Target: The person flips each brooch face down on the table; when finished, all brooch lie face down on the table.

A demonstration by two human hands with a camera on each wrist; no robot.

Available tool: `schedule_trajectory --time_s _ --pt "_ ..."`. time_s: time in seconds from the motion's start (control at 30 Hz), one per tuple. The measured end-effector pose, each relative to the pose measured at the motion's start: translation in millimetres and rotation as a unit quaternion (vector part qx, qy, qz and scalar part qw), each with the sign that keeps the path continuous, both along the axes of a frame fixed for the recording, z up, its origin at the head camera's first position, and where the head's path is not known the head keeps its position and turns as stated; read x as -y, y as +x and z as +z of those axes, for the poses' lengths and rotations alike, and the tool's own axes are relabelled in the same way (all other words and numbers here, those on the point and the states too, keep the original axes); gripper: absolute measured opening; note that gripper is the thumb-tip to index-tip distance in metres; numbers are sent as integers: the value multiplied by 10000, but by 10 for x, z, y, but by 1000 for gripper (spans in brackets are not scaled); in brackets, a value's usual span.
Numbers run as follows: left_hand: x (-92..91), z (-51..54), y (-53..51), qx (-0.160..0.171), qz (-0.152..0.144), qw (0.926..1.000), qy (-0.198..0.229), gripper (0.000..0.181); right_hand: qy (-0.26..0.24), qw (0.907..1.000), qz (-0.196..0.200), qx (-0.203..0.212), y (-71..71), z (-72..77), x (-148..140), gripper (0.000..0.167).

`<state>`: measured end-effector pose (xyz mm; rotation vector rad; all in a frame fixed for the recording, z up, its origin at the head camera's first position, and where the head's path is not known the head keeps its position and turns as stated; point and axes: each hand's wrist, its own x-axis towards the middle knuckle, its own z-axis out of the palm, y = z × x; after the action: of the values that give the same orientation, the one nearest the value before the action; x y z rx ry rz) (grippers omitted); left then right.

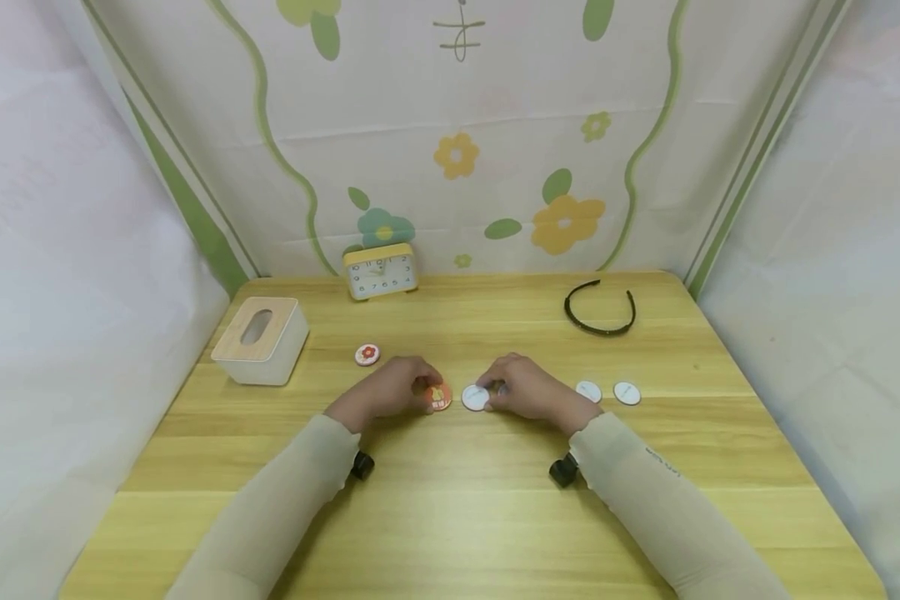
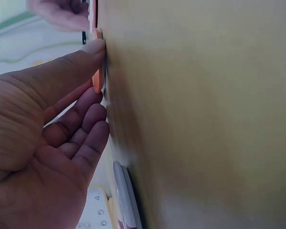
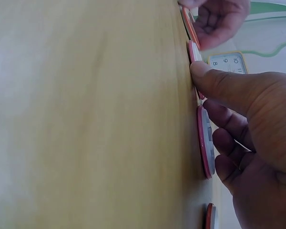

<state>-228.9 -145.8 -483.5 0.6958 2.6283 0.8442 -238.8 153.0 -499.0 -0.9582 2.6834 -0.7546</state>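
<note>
Near the table's middle, the left hand (image 1: 402, 386) pinches an orange round disc (image 1: 439, 397) with a yellow figure on it. Just right of it the right hand (image 1: 527, 388) pinches a white-faced disc (image 1: 476, 397) by its edge; a small gap separates the two discs. In the left wrist view, thumb and fingers of the left hand (image 2: 52, 129) hold the orange disc (image 2: 98, 81) low at the tabletop. The right wrist view shows the right hand (image 3: 252, 119) with its thumb on a pink-rimmed disc (image 3: 195, 53); another pink-rimmed disc (image 3: 206, 142) lies beside the fingers.
A disc with a red flower (image 1: 367, 354) lies left of the hands. Two white discs (image 1: 588, 392) (image 1: 627, 393) lie at the right. Farther back are a tissue box (image 1: 270, 342), a yellow clock (image 1: 381, 272) and a black headband (image 1: 600, 330) on the wooden table (image 1: 450, 517).
</note>
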Motion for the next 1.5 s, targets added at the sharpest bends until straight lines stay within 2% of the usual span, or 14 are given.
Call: schedule_trajectory --time_s 0.1,0.23,0.5,0.6,0.77,1.07,1.33,1.5 --pt "-6 1 69 -58 -182 9998 -33 38 14 10000 -7 -3 10 5 -1 33" --pt "-18 -6 102 -134 -238 9996 -67 39 -1 10000 -10 13 14 7 -2 33" --pt "-10 -24 111 -224 -128 9996 -109 39 -69 9999 -63 -61 31 -15 42 45" --pt "-9 -17 125 -190 9 9998 -99 38 -150 9996 79 -205 47 -11 118 49" --pt "-25 -2 127 -142 103 9998 5 39 -267 9987 307 -311 62 -27 307 43" --pt "-18 -24 88 -395 -126 9991 -107 34 -387 9974 450 -409 110 -44 579 28" --pt "-12 15 100 -228 -132 9995 -190 36 129 9969 454 -633 138 -37 611 32" --pt "15 65 115 -294 -416 9984 -226 22 12 9950 617 -788 141 -30 567 28"
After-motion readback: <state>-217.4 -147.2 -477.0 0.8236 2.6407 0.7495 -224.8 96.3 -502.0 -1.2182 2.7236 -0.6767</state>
